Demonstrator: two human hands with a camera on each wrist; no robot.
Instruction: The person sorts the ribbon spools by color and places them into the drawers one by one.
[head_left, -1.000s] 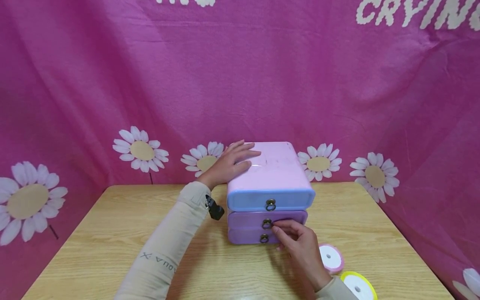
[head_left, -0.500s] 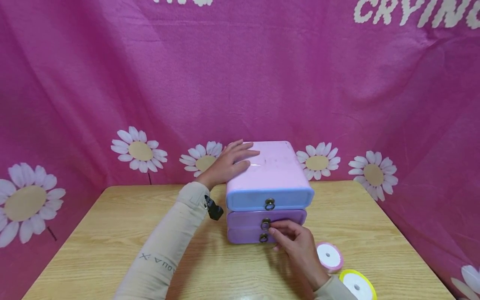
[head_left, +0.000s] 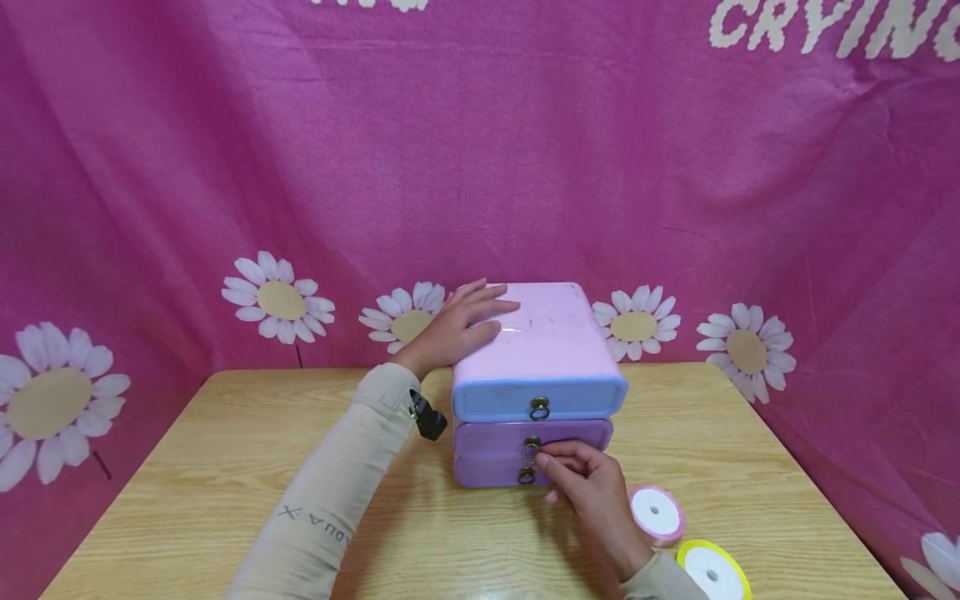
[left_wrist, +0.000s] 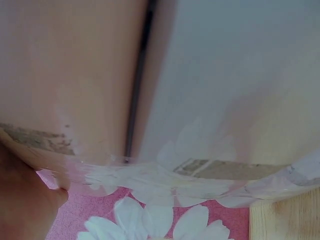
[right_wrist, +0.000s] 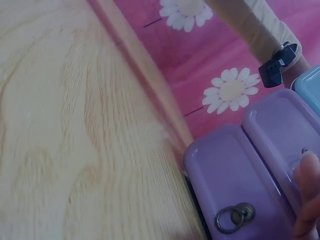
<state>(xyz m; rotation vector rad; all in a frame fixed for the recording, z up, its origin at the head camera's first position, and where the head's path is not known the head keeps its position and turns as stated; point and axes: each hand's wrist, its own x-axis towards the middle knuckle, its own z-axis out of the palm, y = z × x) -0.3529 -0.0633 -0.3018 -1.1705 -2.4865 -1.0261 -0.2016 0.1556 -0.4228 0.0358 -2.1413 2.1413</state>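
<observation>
Nearest the viewer, a yellow-rimmed ribbon spool [head_left: 713, 572] and a pink-rimmed ribbon spool [head_left: 656, 513] are lying flat on the wooden tabletop [head_left: 225, 467], just beside the right wrist. A little farther in, the ring pull [head_left: 530, 452] of the middle drawer [head_left: 487, 437] is being pinched by the right hand [head_left: 592, 492], its fingers [head_left: 551, 463] curled narrowly around the ring; in the right wrist view the lower drawer [right_wrist: 235, 185] with its own ring pull [right_wrist: 232, 217] is being shown resting on the tabletop, with one fingertip at the frame's edge. The drawer unit [head_left: 536, 383] is standing near the middle of the tabletop, with a blue top drawer [head_left: 495, 402] above two purple ones. Farther back, the pink top of the unit is being pressed by the left hand [head_left: 453, 325], its fingers [head_left: 491, 307] laid out flat and relaxed. Behind everything, a pink daisy-printed cloth [head_left: 480, 167] is hanging.
</observation>
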